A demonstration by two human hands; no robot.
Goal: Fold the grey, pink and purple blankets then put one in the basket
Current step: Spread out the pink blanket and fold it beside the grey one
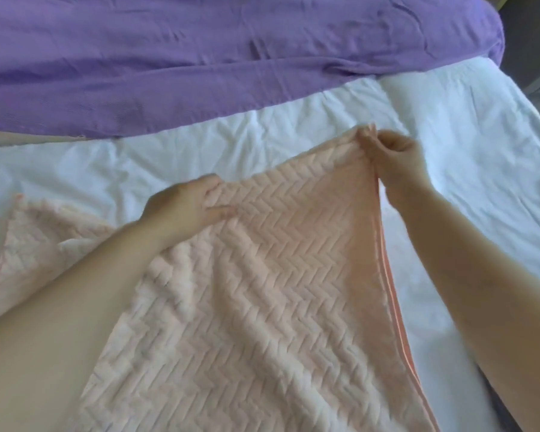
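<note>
Purple blanket (231, 57) behind pink blanket (278, 260); sheet (231, 151) btwn.

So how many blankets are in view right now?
2. The pink blanket lies nearest, its far edge held by the left hand and right hand; the purple blanket spreads beyond it. Nothing grey in view, maybe off-frame.

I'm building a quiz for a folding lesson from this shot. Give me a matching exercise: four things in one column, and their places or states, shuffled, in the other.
Things
1. purple blanket
2. pink blanket
3. left hand
4. right hand

Places or states
A. pinches the pink one's raised far corner
B. lies rumpled across the far side of the white sheet
C. herringbone texture, nearest the camera
D. holds the pink one's far edge, partway along

Pairs: 1-B, 2-C, 3-D, 4-A
</note>
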